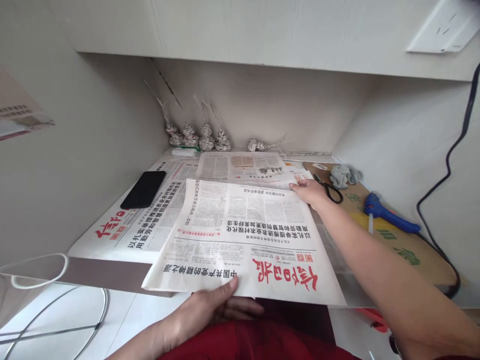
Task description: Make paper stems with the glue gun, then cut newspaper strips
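Note:
A folded newspaper (240, 210) with a red masthead lies upside down to my view, its near edge jutting past the desk front. My left hand (221, 302) grips that near edge, thumb on top and fingers underneath. At the far right corner my right hand (307, 191) pinches the paper between thumb and fingers. Beneath and beyond are more newspapers, one flat on the left (150, 235) and another sheet (243, 165) at the back.
A black phone (143, 190) rests on the left newspaper. Several woven paper gourds (206, 137) stand along the back wall. Scissors (330, 190), a crumpled grey cloth (343, 176) and a blue glue gun (390, 214) with a black cord lie on cardboard (393, 240) to the right.

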`<state>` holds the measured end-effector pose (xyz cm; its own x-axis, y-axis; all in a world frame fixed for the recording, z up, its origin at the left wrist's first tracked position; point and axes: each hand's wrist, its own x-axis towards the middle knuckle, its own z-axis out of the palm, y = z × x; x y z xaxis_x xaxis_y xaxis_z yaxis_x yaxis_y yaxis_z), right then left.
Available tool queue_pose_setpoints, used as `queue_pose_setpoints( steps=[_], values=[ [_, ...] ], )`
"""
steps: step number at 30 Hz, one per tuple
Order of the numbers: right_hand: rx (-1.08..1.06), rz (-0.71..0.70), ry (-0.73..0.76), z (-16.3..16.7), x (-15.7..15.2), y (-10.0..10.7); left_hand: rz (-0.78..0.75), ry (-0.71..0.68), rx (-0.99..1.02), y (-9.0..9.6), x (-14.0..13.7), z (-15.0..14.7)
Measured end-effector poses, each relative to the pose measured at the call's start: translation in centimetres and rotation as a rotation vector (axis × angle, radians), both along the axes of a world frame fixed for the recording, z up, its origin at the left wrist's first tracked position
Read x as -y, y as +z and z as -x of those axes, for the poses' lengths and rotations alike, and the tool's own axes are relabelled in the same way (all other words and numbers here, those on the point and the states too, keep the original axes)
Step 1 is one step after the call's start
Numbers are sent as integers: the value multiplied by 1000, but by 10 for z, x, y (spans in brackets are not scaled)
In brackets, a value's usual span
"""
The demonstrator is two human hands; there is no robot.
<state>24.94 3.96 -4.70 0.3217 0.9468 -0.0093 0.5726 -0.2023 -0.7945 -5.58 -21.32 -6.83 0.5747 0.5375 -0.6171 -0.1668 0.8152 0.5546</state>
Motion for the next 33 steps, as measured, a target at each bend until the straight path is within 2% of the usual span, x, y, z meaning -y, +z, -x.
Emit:
queue_pose_setpoints(
  steps=[6,13,18,21,25,29,33],
  values=[
    [-298,8,22,17,-2,9,-33,-16,-66,0,9,7],
    [-485,-242,124,34,11,26,-33,11,-125,-7,9,10],
    [-503,-311,41,17,17,21,-85,-68,-119,-2,0,7],
    [-490,-267,-46,5,17,9,-96,-95,-102,0,-3,3],
    [-492,-127,-99,-4,18,0,-82,-94,-93,-4,-4,3],
    [-513,-15,-77,-5,18,4,-51,-52,-76,-16,-1,4],
    [-541,55,-37,2,11,21,-33,7,-103,-33,4,2]
  ],
)
